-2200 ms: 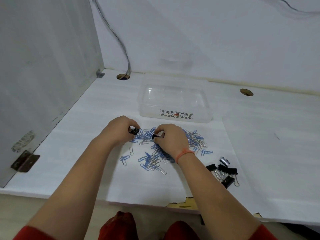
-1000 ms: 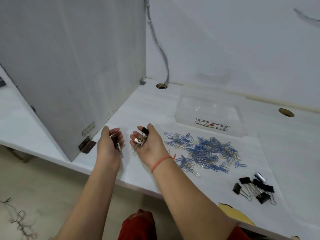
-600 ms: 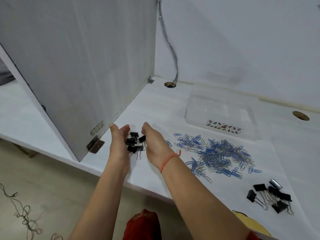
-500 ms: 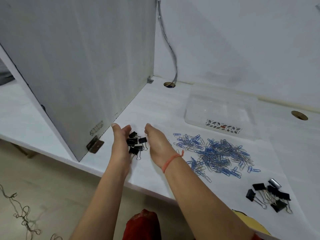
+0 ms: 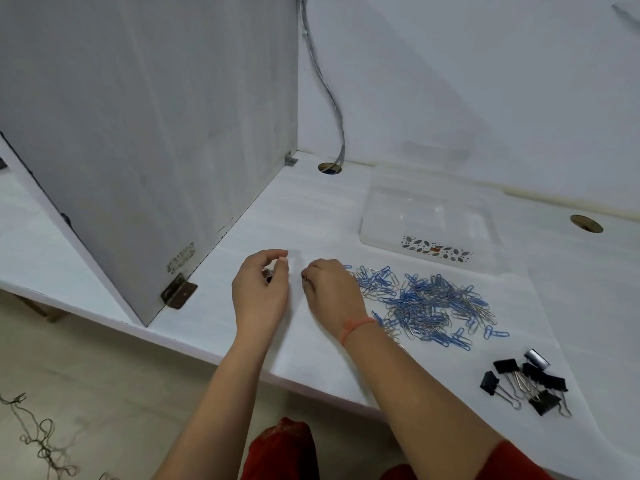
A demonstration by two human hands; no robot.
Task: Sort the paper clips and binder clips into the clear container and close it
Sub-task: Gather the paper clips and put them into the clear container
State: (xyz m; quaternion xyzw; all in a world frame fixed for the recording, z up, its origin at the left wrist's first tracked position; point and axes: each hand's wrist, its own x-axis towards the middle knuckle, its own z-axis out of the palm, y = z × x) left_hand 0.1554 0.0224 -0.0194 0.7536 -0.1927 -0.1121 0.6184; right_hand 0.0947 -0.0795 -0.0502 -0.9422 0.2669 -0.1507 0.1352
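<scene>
Curling half-closed, left hand point(image 5: 260, 292) pinches something dark; right hand point(image 5: 332, 292) loosely cupped.

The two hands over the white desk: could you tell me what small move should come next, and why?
Probably carry the left hand, curled around something small and dark, likely a binder clip, across to the clear plastic container and drop it there. The container looks empty, while the blue and silver paper clips and black binder clips lie on the white desk.
</scene>
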